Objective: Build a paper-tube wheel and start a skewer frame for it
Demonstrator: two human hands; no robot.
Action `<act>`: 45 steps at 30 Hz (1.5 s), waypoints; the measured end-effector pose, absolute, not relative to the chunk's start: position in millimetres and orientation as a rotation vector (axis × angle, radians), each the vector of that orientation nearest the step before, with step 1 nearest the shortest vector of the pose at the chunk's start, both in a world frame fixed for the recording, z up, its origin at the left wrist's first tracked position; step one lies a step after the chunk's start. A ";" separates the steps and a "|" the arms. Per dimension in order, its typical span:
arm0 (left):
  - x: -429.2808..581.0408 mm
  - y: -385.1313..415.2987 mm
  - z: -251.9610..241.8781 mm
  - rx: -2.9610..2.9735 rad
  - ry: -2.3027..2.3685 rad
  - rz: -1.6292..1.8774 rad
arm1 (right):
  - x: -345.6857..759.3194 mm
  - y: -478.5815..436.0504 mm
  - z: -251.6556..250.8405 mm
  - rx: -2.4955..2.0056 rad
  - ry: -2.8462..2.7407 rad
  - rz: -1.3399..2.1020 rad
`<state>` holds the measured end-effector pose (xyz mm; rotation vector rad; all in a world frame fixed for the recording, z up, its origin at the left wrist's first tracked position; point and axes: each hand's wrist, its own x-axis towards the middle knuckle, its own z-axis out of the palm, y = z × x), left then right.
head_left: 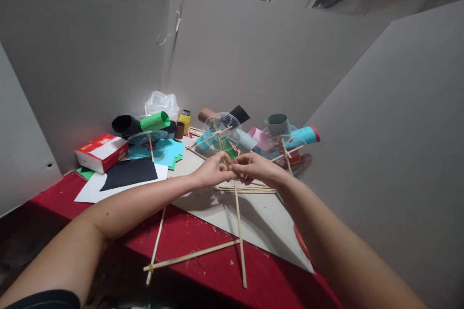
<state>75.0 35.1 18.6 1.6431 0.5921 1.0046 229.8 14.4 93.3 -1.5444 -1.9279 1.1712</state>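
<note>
My left hand [213,170] and my right hand [253,168] meet over the board, fingers closed at the upper part of a wooden stick frame [237,217]. Their fingertips pinch around a stick joint; any small tie between them is too small to make out. Down from my hands runs one long stick, and a crosspiece [195,255] joins it to another stick [157,239] on the left. A yellowish binding [151,267] wraps the lower left corner. Behind my hands is a clear plastic disc [226,130] with sticks and coloured paper tubes around it.
A red and white box [102,152], black paper [130,174] and blue paper lie left. Behind stand a yellow jar [184,120] and a plastic bag [161,104]. Another tube assembly [277,128] sits right. Loose sticks [250,189] lie on the pale board [261,231], over red cloth [174,231].
</note>
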 end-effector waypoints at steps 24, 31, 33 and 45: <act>70.1 38.5 20.5 1.710 0.622 1.001 | 250.0 -17.2 73.1 -1.770 -2.175 0.774; 69.7 37.4 22.1 1.652 0.602 1.008 | 243.4 -26.3 56.2 -1.792 -2.354 -0.567; 69.2 35.7 24.7 1.617 0.589 1.001 | 245.8 -28.8 44.7 -1.686 -2.308 -0.707; 67.6 36.3 28.1 1.605 0.542 0.930 | 265.9 -22.3 15.9 -1.081 -2.176 -0.620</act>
